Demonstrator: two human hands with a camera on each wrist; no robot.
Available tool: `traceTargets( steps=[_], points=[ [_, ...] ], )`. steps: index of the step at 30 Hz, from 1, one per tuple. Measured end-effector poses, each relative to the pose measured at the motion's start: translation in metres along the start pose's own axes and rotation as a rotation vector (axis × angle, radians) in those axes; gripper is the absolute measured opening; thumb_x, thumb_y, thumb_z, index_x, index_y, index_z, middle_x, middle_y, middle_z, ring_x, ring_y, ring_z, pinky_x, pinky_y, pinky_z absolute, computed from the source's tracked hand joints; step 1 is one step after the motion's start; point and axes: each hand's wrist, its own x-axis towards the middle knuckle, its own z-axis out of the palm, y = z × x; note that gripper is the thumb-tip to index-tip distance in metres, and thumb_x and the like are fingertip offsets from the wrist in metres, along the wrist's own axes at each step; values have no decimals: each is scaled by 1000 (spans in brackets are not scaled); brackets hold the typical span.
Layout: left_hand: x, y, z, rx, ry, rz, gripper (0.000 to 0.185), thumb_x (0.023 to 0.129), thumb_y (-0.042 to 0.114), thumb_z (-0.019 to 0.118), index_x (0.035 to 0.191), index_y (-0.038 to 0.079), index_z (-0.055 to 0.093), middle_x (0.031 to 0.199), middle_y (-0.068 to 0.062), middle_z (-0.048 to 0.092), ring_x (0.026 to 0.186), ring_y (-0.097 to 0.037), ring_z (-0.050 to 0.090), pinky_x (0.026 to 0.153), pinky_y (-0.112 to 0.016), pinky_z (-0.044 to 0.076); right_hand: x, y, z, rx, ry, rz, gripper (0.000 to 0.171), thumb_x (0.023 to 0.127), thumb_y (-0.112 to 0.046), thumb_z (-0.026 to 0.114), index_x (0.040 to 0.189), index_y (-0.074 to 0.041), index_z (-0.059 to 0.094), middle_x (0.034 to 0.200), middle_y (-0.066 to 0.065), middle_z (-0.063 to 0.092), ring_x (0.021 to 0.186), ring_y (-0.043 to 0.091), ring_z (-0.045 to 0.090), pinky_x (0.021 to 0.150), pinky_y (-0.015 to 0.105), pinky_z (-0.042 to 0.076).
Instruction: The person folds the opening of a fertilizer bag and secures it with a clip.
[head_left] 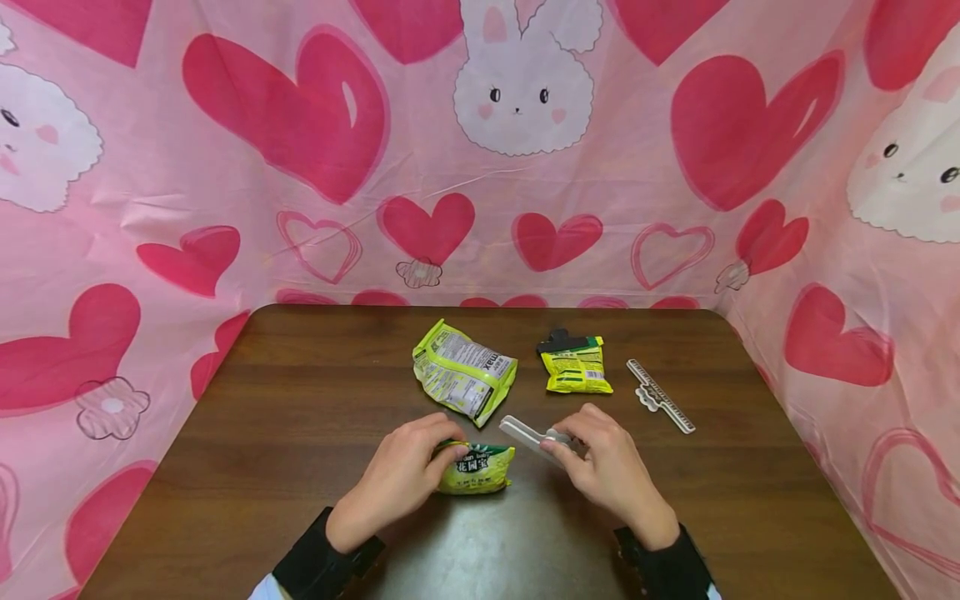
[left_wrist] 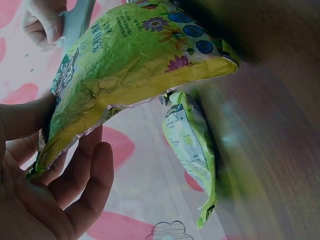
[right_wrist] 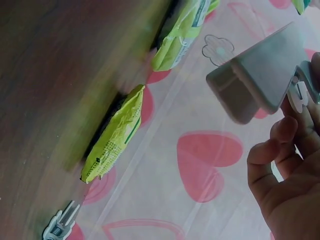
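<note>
Left hand (head_left: 401,483) pinches the top of the snack bag (head_left: 476,468) near the table's front edge. Right hand (head_left: 611,471) grips a grey clip (head_left: 528,435) just beside it. Likely step: clipping the bag. Next needs the clip's mouth lined up over the pinched top.
</note>
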Motion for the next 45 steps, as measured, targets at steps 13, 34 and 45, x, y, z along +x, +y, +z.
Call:
traceTargets(
  steps=[13,34,45],
  points=[
    [0,-1,0,-2,1,5,11,95,14,81,94,23,74,90,19,59,76,-2,55,68,-29,48,-1,5,4,41,39,-91,18,84,-7,90,91,-19,78,84,-17,62,79,6,50,62,22,44],
    [-1,-3,2,3,28,44,11,93,13,82,95,22,75,90,18,60,75,-2,54,66,-28,48,1,0,9,201,26,-227,12,89,-10,86,95,-16,78,85,-11,65,80,9,53,65,17,43],
    [-1,-2,2,14,38,55,12,93,14,83,94,23,75,89,18,59,74,-2,53,66,-27,46,0,-4,13,193,-47,-189,11,89,-12,86,95,-18,78,83,-15,63,79,8,51,61,21,45]
  ],
)
